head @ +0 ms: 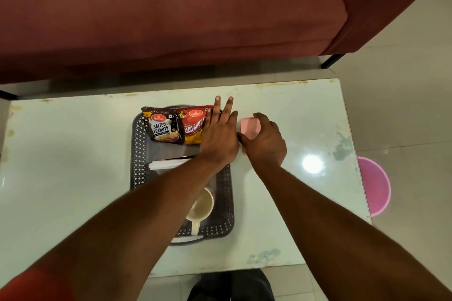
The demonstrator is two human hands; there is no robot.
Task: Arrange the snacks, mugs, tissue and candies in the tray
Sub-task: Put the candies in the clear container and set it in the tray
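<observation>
A dark perforated tray (pixel 138 154) lies on the white table. At its far end lie a Salted Peanuts packet (pixel 162 127) and a red Aloo Bhujia packet (pixel 194 126). White tissues (pixel 166 164) sit mid-tray, and a cream mug (pixel 201 205) stands near the front, partly hidden by my left forearm. My left hand (pixel 219 137) rests flat, fingers spread, over the tray's far right corner and the red packet's edge. My right hand (pixel 265 140) grips a small pink box (pixel 249 127) just right of the tray.
The glossy white table (pixel 73 166) has worn far edges. A maroon sofa (pixel 171 12) stands behind it, with black legs on the floor. A pink round object (pixel 375 186) sits on the floor beyond the table's right edge.
</observation>
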